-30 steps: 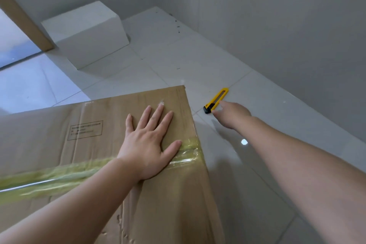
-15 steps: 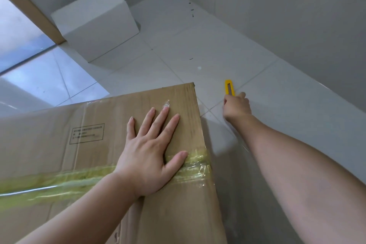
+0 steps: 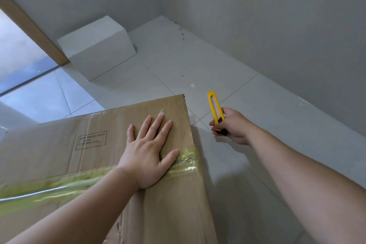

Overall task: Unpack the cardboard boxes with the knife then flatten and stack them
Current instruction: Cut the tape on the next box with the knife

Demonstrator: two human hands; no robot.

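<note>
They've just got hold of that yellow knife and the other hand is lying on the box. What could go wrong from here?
1. The left hand lies flat on the cardboard box with its thumb on the yellow tape. A cut along that seam could run into it.
2. The right hand holds the knife only by its lower end, so the grip may slip under pressure.

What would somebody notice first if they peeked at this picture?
Probably the bright yellow knife, gripped in the right hand above the pale tiled floor, just right of the box. Next comes the big brown cardboard box, sealed with yellowish tape, with the left hand pressed flat on top. A white block sits back by the wall.
</note>
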